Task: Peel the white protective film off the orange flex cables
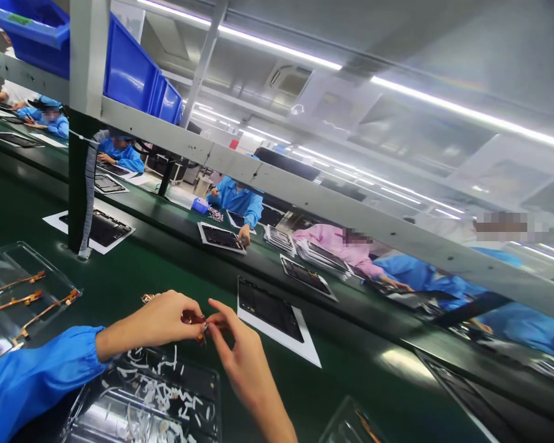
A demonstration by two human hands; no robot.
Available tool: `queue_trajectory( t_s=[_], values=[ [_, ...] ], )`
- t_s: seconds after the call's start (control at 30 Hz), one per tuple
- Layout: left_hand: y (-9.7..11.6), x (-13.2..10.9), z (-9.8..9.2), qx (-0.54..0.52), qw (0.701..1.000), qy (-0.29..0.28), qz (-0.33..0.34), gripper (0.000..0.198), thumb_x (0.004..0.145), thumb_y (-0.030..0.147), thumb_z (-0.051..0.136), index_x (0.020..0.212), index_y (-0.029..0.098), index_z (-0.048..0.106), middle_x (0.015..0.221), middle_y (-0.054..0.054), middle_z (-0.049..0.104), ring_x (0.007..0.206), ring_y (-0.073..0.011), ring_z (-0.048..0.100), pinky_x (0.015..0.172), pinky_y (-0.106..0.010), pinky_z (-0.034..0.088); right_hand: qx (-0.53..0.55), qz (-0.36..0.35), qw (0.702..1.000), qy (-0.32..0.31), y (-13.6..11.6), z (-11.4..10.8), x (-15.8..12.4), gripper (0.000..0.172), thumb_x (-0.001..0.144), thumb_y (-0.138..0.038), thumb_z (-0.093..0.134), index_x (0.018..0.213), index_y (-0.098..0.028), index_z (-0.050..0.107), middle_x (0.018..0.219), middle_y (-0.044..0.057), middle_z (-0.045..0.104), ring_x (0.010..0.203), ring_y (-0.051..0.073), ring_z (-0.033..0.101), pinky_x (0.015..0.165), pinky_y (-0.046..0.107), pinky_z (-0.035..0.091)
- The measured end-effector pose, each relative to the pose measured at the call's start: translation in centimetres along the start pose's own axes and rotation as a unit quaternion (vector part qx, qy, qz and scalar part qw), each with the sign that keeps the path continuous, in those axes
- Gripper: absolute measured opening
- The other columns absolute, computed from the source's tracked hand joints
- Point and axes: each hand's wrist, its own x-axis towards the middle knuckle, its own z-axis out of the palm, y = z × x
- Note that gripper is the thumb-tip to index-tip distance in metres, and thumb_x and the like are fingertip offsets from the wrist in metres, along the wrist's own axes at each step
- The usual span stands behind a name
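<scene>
My left hand (pixel 166 317), in a blue sleeve, is closed on a small copper-orange flex cable (pixel 197 320), and part of it curls out behind the wrist. My right hand (pixel 247 357) pinches at the cable's near end, its thumb and index fingertips meeting those of the left. Exactly what lies between the right fingertips is too small to tell. Below both hands, a dark plastic tray (pixel 215 400) holds many torn white strips (pixel 161 394). To the left, a clear tray (pixel 55 261) holds several orange flex cables (pixel 28 298).
A black panel (pixel 270 307) on white paper lies beyond my right hand on the green bench (pixel 166 264). Another clear tray (pixel 346 424) stands at the bottom right. A metal post (pixel 80 184) and rail (pixel 231 163) cross ahead, with blue bins (pixel 129 67) above. Several co-workers sit opposite.
</scene>
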Motion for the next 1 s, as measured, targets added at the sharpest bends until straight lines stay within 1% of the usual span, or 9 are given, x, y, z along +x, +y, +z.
queue_trajectory(
  t_s=[0.07,0.17,0.23,0.5,0.6,0.7,0.83,0.9,1.0],
  values=[
    [0.1,-0.1,0.0,0.009,1.0,0.008,-0.004,0.021,0.085,0.038,0.065,0.084,0.021,0.079,0.077,0.001,0.075,0.071,-0.016,0.066,0.061,-0.024,0.036,-0.015,-0.009,1.0,0.013,-0.2,0.1,0.1,0.028,0.098,-0.023,0.053,0.125,-0.021,0.061,0.098,0.004,0.073,0.085,0.017,0.071,0.08,0.028,0.056],
    [0.1,-0.1,0.0,0.002,1.0,0.013,-0.007,0.021,0.084,0.036,0.064,0.083,0.02,0.078,0.076,0.001,0.073,0.07,-0.0153,0.063,0.06,-0.024,0.036,-0.052,-0.006,0.999,0.009,-0.4,0.2,0.1,0.015,0.1,-0.024,0.052,0.103,-0.021,0.066,0.093,0.004,0.073,0.083,0.018,0.07,0.075,0.028,0.055],
    [0.1,0.0,0.0,-0.001,1.0,0.012,-0.007,0.022,0.084,0.036,0.063,0.083,0.019,0.077,0.076,0.0,0.072,0.07,-0.0154,0.063,0.061,-0.024,0.036,-0.075,-0.001,0.997,-0.001,-0.6,0.2,0.0,0.016,0.101,-0.024,0.051,0.093,-0.021,0.066,0.091,0.005,0.073,0.081,0.018,0.07,0.073,0.028,0.054],
    [-0.1,0.1,0.0,-0.032,0.999,0.001,-0.003,0.022,0.085,0.036,0.062,0.084,0.018,0.075,0.074,0.0,0.071,0.068,-0.016,0.061,0.061,-0.023,0.038,-0.111,0.001,0.994,0.02,-0.8,0.5,-0.1,0.013,0.099,-0.02,0.05,0.092,-0.021,0.062,0.089,0.005,0.07,0.078,0.017,0.068,0.072,0.028,0.054],
    [-0.2,0.1,0.0,-0.048,0.999,-0.008,0.0,0.024,0.085,0.037,0.062,0.084,0.017,0.076,0.073,0.0,0.07,0.067,-0.0152,0.06,0.059,-0.023,0.037,-0.129,-0.011,0.991,0.028,-0.9,0.7,-0.1,0.012,0.097,-0.019,0.05,0.09,-0.021,0.06,0.088,0.004,0.069,0.076,0.016,0.067,0.07,0.026,0.053],
    [-0.3,0.2,0.0,-0.045,0.999,-0.01,0.003,0.025,0.085,0.037,0.063,0.08,0.016,0.076,0.069,0.001,0.068,0.064,-0.0134,0.056,0.057,-0.023,0.033,-0.179,-0.031,0.983,0.039,-0.8,0.9,-0.2,0.013,0.097,-0.019,0.048,0.088,-0.021,0.057,0.086,0.003,0.066,0.071,0.015,0.064,0.066,0.025,0.05],
    [-0.4,0.4,0.2,-0.057,0.998,-0.02,0.001,0.026,0.083,0.036,0.064,0.075,0.016,0.077,0.061,0.003,0.062,0.058,-0.0106,0.047,0.053,-0.025,0.026,-0.266,-0.069,0.959,0.067,-0.3,1.4,-0.1,0.014,0.098,-0.019,0.046,0.087,-0.021,0.055,0.082,0.001,0.063,0.062,0.012,0.061,0.058,0.023,0.045],
    [-0.5,0.5,0.4,-0.086,0.996,-0.019,-0.008,0.027,0.083,0.035,0.063,0.073,0.015,0.076,0.06,0.003,0.06,0.057,-0.0106,0.046,0.052,-0.024,0.026,-0.331,-0.1,0.933,0.094,-0.1,1.7,0.0,0.017,0.1,-0.019,0.045,0.087,-0.02,0.055,0.079,0.001,0.061,0.057,0.012,0.058,0.054,0.024,0.04],
    [-0.8,0.7,0.7,-0.126,0.992,0.004,-0.023,0.023,0.079,0.031,0.063,0.068,0.014,0.073,0.059,0.002,0.06,0.058,-0.0114,0.049,0.053,-0.024,0.029,-0.417,-0.142,0.889,0.123,0.0,2.2,0.0,0.022,0.101,-0.017,0.042,0.084,-0.02,0.056,0.075,0.001,0.059,0.054,0.013,0.054,0.051,0.028,0.034]
  ],
)
